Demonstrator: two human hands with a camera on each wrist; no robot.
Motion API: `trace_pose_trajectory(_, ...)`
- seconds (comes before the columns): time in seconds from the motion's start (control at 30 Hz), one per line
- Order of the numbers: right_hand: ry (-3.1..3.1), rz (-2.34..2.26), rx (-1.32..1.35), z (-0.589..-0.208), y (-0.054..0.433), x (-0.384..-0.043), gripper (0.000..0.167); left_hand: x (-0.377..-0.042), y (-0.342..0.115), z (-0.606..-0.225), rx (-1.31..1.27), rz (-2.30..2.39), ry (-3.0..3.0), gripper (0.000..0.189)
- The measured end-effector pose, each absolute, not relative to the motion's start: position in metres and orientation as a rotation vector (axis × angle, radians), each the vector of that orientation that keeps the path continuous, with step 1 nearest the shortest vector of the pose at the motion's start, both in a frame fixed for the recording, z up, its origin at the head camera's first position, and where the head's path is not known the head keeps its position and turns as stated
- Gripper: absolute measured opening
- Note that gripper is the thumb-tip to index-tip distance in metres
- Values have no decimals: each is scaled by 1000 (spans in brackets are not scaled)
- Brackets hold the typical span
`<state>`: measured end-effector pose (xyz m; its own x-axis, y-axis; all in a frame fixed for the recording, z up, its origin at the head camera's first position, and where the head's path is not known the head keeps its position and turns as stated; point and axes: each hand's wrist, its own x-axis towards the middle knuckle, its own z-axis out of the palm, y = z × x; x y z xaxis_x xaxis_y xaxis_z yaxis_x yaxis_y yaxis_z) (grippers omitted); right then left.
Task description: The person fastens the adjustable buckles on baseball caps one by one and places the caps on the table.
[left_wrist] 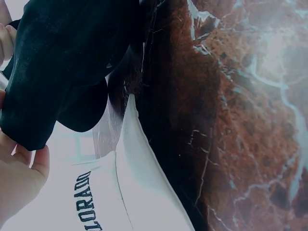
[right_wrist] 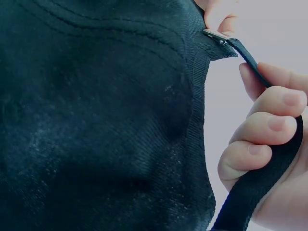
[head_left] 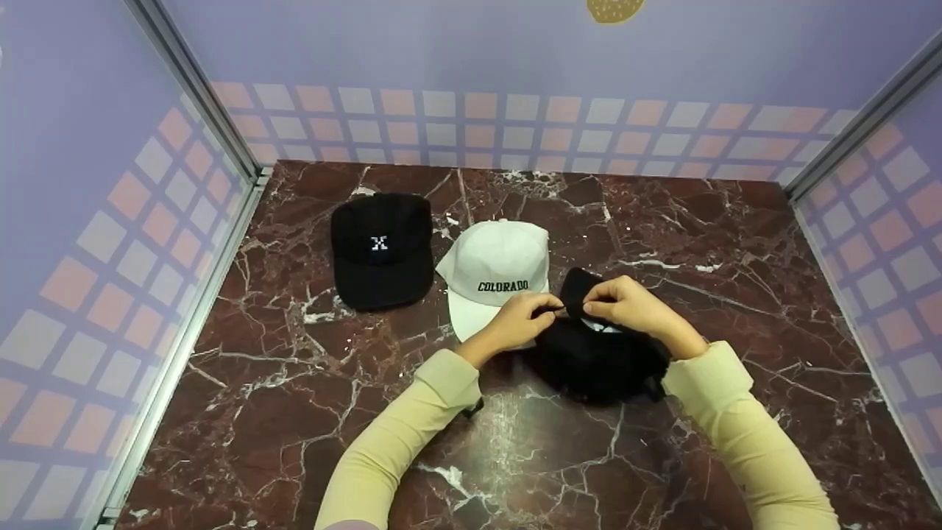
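Observation:
A black cap (head_left: 600, 364) is held up between the two hands, its back opening and strap facing up. My left hand (head_left: 524, 320) pinches the cap's back edge beside a small metal buckle (right_wrist: 216, 36). Curled round the black strap (right_wrist: 245, 199) are the fingers of my right hand (head_left: 631, 303), with thumb and fingertip pinching it near the buckle. In the right wrist view the strap runs to the buckle; whether it passes fully through I cannot tell. The left wrist view shows the cap's dark side (left_wrist: 67, 67) above the left fingertips.
A white cap (head_left: 500, 254) lettered COLORADO lies just left of the held cap, close to the left hand. Farther left lies another black cap (head_left: 381, 254) with a white emblem. The marbled tabletop (head_left: 257, 427) is bordered by panel walls (head_left: 515, 59).

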<state>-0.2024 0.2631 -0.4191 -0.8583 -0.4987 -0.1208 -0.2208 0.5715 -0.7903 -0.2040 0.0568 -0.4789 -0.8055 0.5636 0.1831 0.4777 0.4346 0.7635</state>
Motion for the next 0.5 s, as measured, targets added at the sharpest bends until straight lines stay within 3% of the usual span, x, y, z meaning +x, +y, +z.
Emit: trace_pose_trajectory(0.5, 2514, -1129, -568, -419, 264, -202, 18, -204, 57, -481, 945, 1317, 2569, 20)
